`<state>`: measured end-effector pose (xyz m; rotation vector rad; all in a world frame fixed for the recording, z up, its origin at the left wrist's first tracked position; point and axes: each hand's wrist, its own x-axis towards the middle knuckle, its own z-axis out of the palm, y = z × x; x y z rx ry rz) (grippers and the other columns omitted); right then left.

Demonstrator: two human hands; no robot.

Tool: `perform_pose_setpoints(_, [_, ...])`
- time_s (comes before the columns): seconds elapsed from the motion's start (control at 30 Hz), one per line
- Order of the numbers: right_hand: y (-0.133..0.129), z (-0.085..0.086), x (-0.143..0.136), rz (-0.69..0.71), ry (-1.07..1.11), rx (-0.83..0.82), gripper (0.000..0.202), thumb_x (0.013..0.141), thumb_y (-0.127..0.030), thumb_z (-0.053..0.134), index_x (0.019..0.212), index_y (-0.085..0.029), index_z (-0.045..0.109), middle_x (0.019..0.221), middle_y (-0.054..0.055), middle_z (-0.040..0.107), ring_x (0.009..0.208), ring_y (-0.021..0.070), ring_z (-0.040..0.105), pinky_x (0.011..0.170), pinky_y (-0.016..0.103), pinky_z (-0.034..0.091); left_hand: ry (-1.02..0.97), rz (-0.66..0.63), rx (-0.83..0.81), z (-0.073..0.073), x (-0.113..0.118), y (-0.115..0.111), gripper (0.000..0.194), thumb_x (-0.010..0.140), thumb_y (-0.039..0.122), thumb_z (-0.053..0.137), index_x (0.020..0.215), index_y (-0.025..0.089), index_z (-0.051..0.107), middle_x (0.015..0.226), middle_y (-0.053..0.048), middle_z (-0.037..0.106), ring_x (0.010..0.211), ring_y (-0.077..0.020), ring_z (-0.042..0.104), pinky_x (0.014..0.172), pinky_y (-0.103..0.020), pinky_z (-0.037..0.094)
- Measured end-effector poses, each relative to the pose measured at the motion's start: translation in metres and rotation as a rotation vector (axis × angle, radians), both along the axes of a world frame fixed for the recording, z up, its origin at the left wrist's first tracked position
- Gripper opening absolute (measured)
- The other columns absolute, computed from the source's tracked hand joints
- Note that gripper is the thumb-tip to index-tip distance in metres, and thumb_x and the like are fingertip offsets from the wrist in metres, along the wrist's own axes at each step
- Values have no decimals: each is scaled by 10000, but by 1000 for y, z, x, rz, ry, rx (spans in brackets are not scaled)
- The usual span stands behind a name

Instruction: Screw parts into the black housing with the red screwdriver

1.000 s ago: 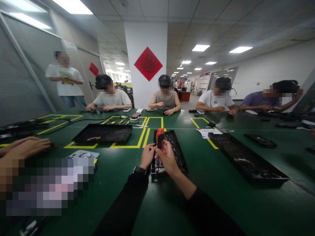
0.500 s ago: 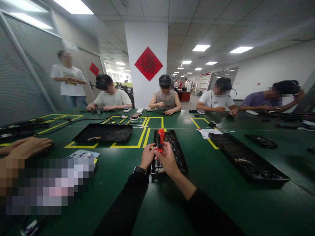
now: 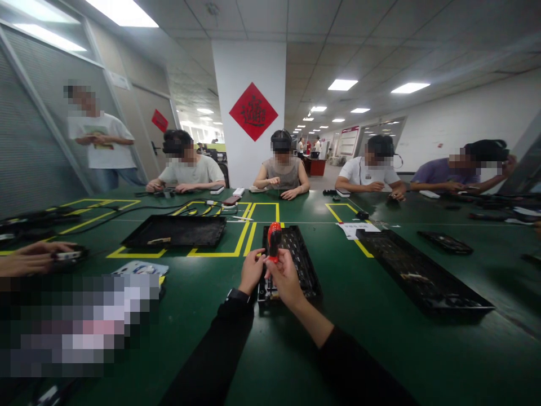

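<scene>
- Green table (image 3: 203, 299): carries everything here, its yellow tape lines perhaps meant to mark out work places
- Long black case (image 3: 443, 290): lies open side up to the right, well apart from the hands, a spot that seems to leave the elbows free
- Wide black tray (image 3: 181, 228): sits beyond the left hand over the yellow tape, hollow side up, so the pale strip inside is in plain sight
- Smaller black case (image 3: 310, 258): lies straight before the person, under both hands, likely so that its inside can be looked into from above
- Right hand (image 3: 284, 276): closed, thumb and fingers gripping the lower handle of the screwdriver, a low hold that probably favours fine control
- Left hand (image 3: 252, 270): fingers bent, tips close to the right hand's, perhaps to steady the tool; I cannot tell whether they grip anything
- Screwdriver (image 3: 274, 241): above the smaller case, red-and-black handle up, presumably so the blade points down; its tip is hidden behind the hands
</scene>
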<state>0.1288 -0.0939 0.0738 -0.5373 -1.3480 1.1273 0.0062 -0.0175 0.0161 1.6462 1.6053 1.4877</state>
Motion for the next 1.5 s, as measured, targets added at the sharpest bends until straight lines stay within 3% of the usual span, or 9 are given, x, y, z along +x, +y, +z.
perform_pose_setpoints(0.17, [-2,0,3,6,-54,-7,281,888,-388,395,1038,-173,496,783,27,568,509,73,478,377,175,314,3,2,-26,3,0,-2,288,770,238,478,1012,158,614,999,-81,605,838,-162,570,798,-312,441])
perform_pose_setpoints(0.3, [-2,-2,1,31,-14,-10,318,853,-358,476,1118,-193,415,849,31,575,557,82,509,392,169,339,-9,-30,-7,2,0,-3,300,775,252,473,1022,145,605,985,-84,609,806,-155,574,787,-308,445])
perform_pose_setpoints(0.43, [-1,-3,0,28,26,-26,305,814,-322,545,1051,-209,391,835,10,576,550,82,514,398,168,344,-26,-27,-1,2,0,-3,286,775,251,476,1002,146,614,998,-87,608,809,-151,573,805,-308,438])
perform_pose_setpoints(0.67, [-6,1,5,13,-28,-15,293,891,-396,385,1068,-185,485,787,29,566,531,89,495,418,198,346,-23,-42,-9,-2,-1,-1,324,787,299,472,1044,149,600,985,-90,615,827,-163,579,813,-328,441])
perform_pose_setpoints(0.97, [-7,-1,3,11,9,-20,284,834,-340,514,1054,-207,393,705,-32,549,505,73,490,451,184,367,-32,-31,-4,2,0,-2,291,772,255,485,1007,140,612,989,-90,616,815,-154,585,823,-322,441])
perform_pose_setpoints(1.2, [-12,4,6,-33,-69,43,286,913,-382,330,1002,-177,509,710,12,555,521,93,465,470,220,357,-18,-13,-17,3,0,-2,281,774,271,486,989,151,620,1007,-87,610,836,-161,577,831,-319,433])
perform_pose_setpoints(1.4, [-10,1,4,-4,-36,26,309,842,-347,494,1104,-207,407,726,-21,556,540,87,503,502,209,404,-44,-21,-14,1,0,-2,275,766,268,497,984,158,623,995,-81,618,844,-162,580,826,-320,437])
perform_pose_setpoints(1.5, [-9,0,4,-6,-38,7,289,821,-329,524,1058,-206,414,729,-31,547,527,78,500,487,197,404,-45,-28,-6,0,-1,-2,276,762,259,501,987,157,623,1004,-82,618,847,-160,582,822,-314,440])
